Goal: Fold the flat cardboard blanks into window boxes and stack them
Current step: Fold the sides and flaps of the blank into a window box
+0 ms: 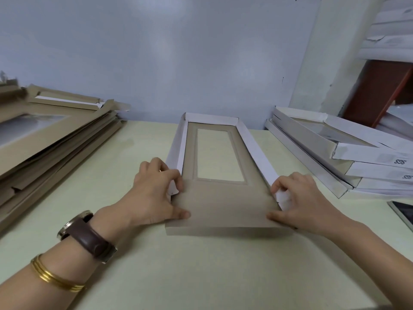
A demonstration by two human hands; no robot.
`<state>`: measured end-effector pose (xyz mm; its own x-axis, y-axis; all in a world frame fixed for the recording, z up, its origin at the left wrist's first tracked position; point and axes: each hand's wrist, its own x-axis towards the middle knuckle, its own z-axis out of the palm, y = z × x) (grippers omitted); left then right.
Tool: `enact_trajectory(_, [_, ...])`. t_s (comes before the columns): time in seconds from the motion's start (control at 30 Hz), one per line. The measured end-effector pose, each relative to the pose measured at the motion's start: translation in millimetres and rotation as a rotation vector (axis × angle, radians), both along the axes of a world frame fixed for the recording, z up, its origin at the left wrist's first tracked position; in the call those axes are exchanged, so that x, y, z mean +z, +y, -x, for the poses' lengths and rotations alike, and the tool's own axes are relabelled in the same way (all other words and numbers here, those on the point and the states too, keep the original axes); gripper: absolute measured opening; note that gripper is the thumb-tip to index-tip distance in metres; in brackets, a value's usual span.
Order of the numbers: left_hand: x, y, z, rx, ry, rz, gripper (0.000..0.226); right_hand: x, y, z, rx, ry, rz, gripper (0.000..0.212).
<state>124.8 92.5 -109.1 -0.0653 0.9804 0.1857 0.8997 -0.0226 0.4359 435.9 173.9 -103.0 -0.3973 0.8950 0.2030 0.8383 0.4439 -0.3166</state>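
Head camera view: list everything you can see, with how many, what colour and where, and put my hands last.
half-folded window box: one, brown inside, white walls, table centre
flat blanks: one pile, brown, left of the table
folded boxes: one stack, white, right of the table
table: one, pale green, under everything
wall: one, pale blue, behind
flat dark object: one, silver-edged, cut off at right edge
red-brown panel: one, upper right
watch: one, brown strap, left wrist
bangles: gold, left forearm
left hand: one, pinches the box's near left tab
right hand: one, pinches the near right tab
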Motion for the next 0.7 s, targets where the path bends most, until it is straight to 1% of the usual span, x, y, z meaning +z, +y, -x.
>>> enact_trajectory(0.07, [-0.4,-0.6,2.5,0.063,0.033,0.019,0.064,-3.5,0.0,-4.3,-0.063,-0.011,-0.009,0.055])
enact_trajectory(0.13, [-2.1,-0.4,5.7,0.076,0.023,0.077,0.074,-5.9,1.5,-8.2,-0.118,-0.017,0.028,0.066])
enact_trajectory(0.23, [-2.8,-0.4,8.7,0.082,0.013,0.124,0.081,-8.6,2.4,-12.2,-0.14,-0.021,0.076,0.07])
enact_trajectory(0.33, [-2.2,-2.1,9.8,0.089,0.015,0.125,0.083,-12.1,1.7,-14.5,-0.122,-0.012,0.056,0.067])
enact_trajectory(0.53, [-2.5,-4.2,10.9,0.134,0.017,0.162,0.08,-14.2,2.0,-17.7,-0.061,0.009,0.052,0.047])
enact_trajectory(0.7, [-1.2,-3.1,11.1,0.109,0.048,0.168,0.075,-12.7,5.5,-19.4,0.001,-0.007,0.087,0.036])
